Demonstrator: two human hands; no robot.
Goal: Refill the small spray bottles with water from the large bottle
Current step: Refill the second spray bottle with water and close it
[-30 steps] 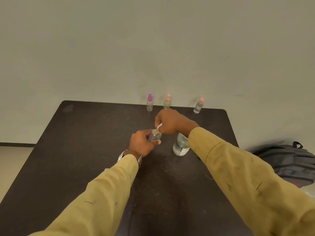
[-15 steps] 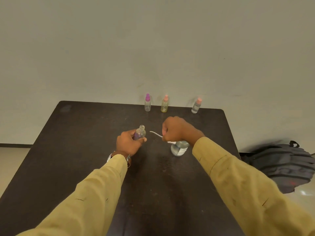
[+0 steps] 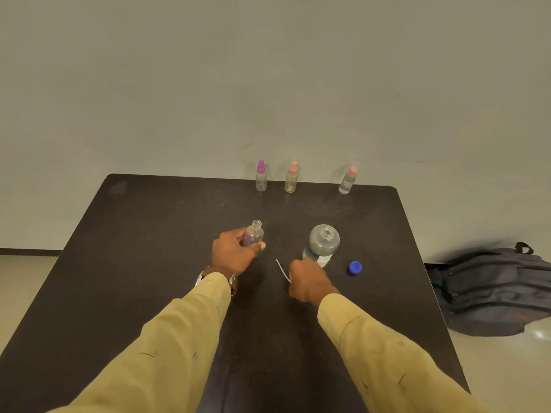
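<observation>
Changed since half a second ago: our right hand [image 3: 308,281], fisted on the thin white dip tube [image 3: 282,270], has dropped nearer the table [image 3: 149,234], unmasking the clear round large bottle [image 3: 322,244] and blue cap [image 3: 355,267]. Left hand [image 3: 234,254] grips the open small bottle [image 3: 254,234], upright.

Head-worn view, forward and downward

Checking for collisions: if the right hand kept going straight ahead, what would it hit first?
Probably the large bottle, standing open just beyond the right hand; depth is uncertain from this single view.
</observation>
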